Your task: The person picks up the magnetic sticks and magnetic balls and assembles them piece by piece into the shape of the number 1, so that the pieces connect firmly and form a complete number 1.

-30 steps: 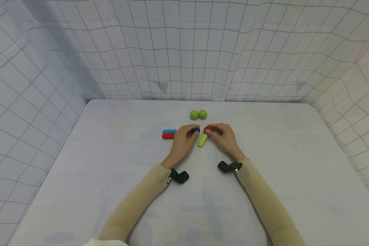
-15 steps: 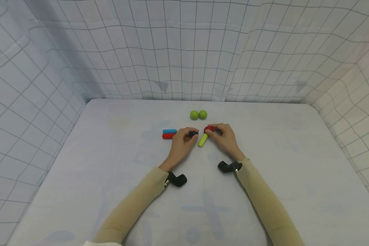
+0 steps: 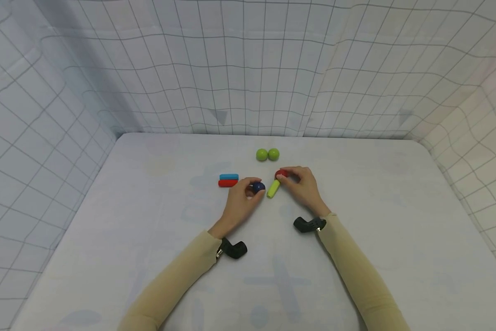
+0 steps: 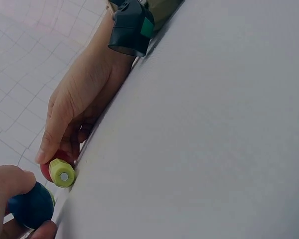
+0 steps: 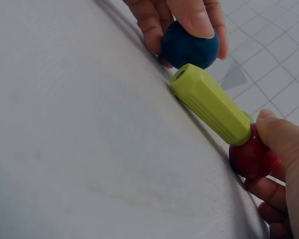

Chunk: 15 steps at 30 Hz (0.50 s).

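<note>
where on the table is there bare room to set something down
Bare table lies right of the right grip, left of the blue bar and red bar, and between the left sleeve and right sleeve. Crowded mid-table: left grip on the blue ball, right grip on the red ball, yellow-green bar between, two green balls beyond.

four balls, three short rods

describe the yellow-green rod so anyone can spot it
On the white table, find the person's right hand, which pinches a red ball. The yellow-green rod runs from that ball, slanting toward the person. Its colour and its contact with the ball set it apart from the blue rod and red rod side by side near the left hand.
</note>
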### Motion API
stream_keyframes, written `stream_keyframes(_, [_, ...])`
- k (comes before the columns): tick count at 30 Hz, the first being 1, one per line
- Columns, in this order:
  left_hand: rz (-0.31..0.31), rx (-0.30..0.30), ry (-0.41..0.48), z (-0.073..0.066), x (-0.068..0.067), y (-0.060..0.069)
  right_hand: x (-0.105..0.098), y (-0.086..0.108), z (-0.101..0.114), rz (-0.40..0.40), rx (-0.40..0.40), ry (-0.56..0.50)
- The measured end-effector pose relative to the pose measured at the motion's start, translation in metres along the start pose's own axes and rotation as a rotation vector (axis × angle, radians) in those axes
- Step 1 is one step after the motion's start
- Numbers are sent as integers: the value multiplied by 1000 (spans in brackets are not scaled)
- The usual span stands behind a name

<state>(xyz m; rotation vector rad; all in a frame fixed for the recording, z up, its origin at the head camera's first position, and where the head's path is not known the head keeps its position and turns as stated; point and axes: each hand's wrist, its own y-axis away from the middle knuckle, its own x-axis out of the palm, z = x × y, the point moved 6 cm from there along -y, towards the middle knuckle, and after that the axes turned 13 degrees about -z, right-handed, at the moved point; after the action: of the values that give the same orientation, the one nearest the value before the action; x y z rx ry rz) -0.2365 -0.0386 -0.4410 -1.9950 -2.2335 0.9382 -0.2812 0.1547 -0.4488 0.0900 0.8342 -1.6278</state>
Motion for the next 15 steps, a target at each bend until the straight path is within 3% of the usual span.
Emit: stream_keyframes(15, [-11,14,89,-4,-4,9,1,0,0,-4,-13,-10])
